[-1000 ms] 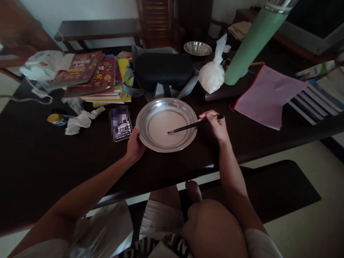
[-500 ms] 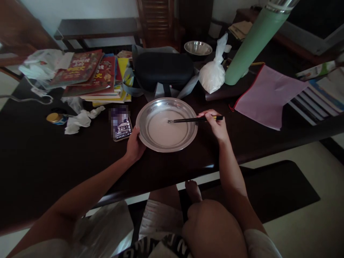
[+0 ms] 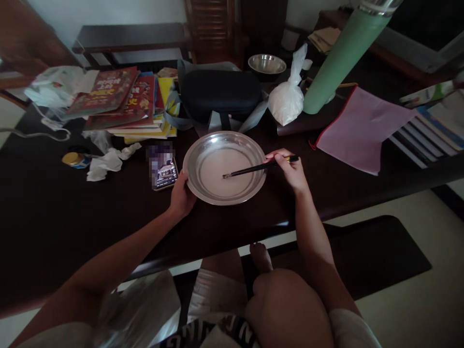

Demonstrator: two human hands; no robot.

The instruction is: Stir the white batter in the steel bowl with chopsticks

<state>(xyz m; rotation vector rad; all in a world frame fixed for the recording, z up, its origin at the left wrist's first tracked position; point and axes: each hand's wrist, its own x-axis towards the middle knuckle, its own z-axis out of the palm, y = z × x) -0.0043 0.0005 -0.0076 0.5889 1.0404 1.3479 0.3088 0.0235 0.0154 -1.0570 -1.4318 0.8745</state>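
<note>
A shallow steel bowl [image 3: 195, 186] holds a pale, milky liquid [image 3: 232, 186] near the table's front edge. My left hand [image 3: 183, 195] grips the bowl's left rim, thumb on top and the other fingers hidden underneath. In my right hand [image 3: 288, 169] is a pair of black chopsticks [image 3: 250, 169], pinched near their gold-marked upper ends. They slant over the right rim, and their tips dip into the liquid around the bowl's middle. A phone [image 3: 165, 169] with a lit screen lies just left of the bowl.
Behind the bowl sits a black case [image 3: 221, 94]. A knotted bag of white powder [image 3: 286, 104] and a tall green bottle [image 3: 342, 65] stand back right, near a pink pouch [image 3: 366, 130]. Books [image 3: 108, 92], crumpled tissue [image 3: 105, 164] and a small jar [image 3: 75, 160] are at left.
The chopstick tips have swung toward me and slightly left through the liquid, so the chopsticks slant more. My left hand and the bowl have stayed in place.
</note>
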